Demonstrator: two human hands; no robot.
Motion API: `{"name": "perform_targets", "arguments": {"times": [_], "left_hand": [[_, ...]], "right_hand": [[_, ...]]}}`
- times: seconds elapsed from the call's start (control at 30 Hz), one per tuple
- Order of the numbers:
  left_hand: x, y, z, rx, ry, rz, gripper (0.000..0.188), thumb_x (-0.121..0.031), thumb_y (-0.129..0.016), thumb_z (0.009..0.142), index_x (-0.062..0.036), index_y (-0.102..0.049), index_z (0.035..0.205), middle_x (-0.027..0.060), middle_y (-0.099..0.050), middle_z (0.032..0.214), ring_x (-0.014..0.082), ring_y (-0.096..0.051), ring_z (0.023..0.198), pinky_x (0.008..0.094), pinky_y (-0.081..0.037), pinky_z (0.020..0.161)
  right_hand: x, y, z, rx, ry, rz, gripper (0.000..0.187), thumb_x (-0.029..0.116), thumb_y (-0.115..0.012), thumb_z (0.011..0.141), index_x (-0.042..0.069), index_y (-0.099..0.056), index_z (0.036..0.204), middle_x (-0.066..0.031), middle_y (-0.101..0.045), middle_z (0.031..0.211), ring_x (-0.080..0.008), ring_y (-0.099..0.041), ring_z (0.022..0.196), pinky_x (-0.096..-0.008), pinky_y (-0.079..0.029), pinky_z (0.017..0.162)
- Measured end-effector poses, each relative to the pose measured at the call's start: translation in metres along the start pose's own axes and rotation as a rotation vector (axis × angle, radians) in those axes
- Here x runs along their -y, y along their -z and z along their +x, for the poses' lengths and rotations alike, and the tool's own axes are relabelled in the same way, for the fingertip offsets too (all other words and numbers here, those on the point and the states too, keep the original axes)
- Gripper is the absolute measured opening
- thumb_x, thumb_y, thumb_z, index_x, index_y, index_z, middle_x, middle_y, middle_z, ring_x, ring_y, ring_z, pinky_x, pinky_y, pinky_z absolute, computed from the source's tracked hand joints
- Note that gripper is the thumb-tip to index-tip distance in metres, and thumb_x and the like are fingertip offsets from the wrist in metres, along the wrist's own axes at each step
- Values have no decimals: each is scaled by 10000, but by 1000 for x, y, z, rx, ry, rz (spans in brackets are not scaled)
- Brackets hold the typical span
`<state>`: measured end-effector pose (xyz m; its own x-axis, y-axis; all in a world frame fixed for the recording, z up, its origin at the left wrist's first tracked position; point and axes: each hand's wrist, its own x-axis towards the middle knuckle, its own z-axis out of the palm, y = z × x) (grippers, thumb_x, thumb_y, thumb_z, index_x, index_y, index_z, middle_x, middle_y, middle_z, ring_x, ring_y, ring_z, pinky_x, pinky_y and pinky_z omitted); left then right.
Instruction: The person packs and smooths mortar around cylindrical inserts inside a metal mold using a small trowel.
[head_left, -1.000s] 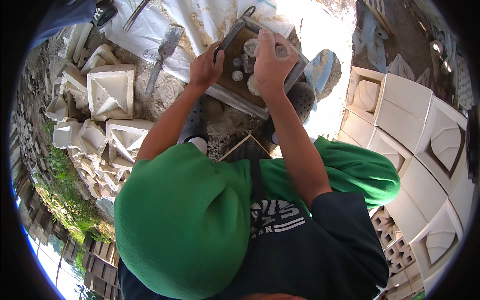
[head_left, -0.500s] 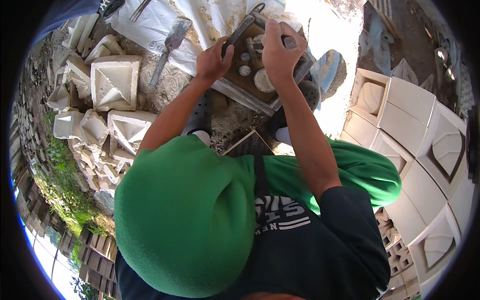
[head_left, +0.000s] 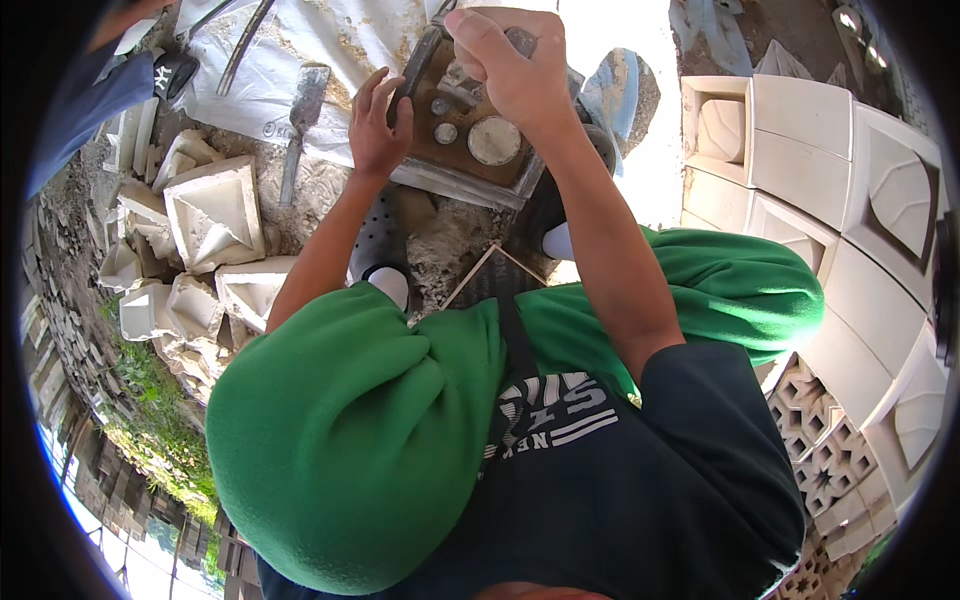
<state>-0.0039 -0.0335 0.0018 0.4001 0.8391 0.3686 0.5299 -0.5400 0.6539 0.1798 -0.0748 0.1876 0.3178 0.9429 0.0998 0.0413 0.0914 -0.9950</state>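
Between my feet sits a square mould (head_left: 455, 178) with a brown inner face and grey edges. Round pale discs, one large (head_left: 494, 141) and smaller ones, stand on that face. My left hand (head_left: 380, 130) is at the mould's left side, fingers stretched apart, by a dark bar (head_left: 418, 62) along that edge. Over the far right part of the mould, my right hand (head_left: 515, 70) is closed in a fist. What it grips is mostly hidden; a dark rounded end (head_left: 521, 41) shows beside the knuckles.
A trowel (head_left: 302, 125) lies left of the mould, partly on a white sheet (head_left: 260, 85). Broken cream casts (head_left: 212, 215) are piled at the left. Stacked pale blocks (head_left: 805, 130) line the right. Another person's arm (head_left: 110, 22) enters at the upper left.
My left hand has loosened from the dark bar, its fingers spreading. My right fist has moved left and farther away over the mould. The other person's arm has come into view.
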Motion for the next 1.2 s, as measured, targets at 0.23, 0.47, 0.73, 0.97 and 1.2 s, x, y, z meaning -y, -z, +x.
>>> {"name": "perform_targets", "arguments": {"times": [0.23, 0.47, 0.73, 0.97, 1.2], "left_hand": [[-8, 98, 65, 389, -418, 224, 152, -226, -663, 902, -115, -631, 1001, 39, -656, 1152, 239, -622, 1087, 390, -472, 980], [-44, 173, 136, 735, -416, 655, 153, -212, -606, 909, -87, -558, 983, 73, -609, 1137, 286, -574, 1098, 435, -470, 930], [-25, 40, 10, 628, 43, 390, 933, -645, -665, 788, -262, -243, 1526, 185, -352, 1494, 439, -479, 1274, 526, -436, 1025], [-26, 12, -26, 353, 27, 287, 967, -689, -682, 739, -303, -263, 1521, 188, -345, 1488, 436, -498, 1249, 530, -459, 987], [-23, 13, -27, 360, 25, 317, 992, -689, -706, 712, -216, -311, 1490, 172, -371, 1467, 403, -511, 1243, 522, -477, 968]], "right_hand": [[9, 36, -19, -206, 12, 255, 482, 159, -530, 944, 81, -323, 516, 16, -316, 506, -100, -279, 444, -283, -241, 458], [8, 78, -30, -831, -96, 673, 411, 247, -563, 881, 165, -274, 601, 22, -287, 543, -127, -224, 494, -284, -263, 498], [-13, 121, -40, -836, -327, 924, 393, 282, -591, 838, 201, -322, 562, 31, -333, 461, -135, -183, 406, -299, -220, 415], [-58, 84, -27, -762, -145, 863, 429, 277, -572, 845, 193, -254, 570, 46, -277, 476, -111, -163, 412, -284, -149, 411], [-50, 137, -36, -406, -66, 911, 337, 308, -556, 884, 185, -399, 613, 19, -372, 504, -128, -261, 402, -278, -251, 411]]}}
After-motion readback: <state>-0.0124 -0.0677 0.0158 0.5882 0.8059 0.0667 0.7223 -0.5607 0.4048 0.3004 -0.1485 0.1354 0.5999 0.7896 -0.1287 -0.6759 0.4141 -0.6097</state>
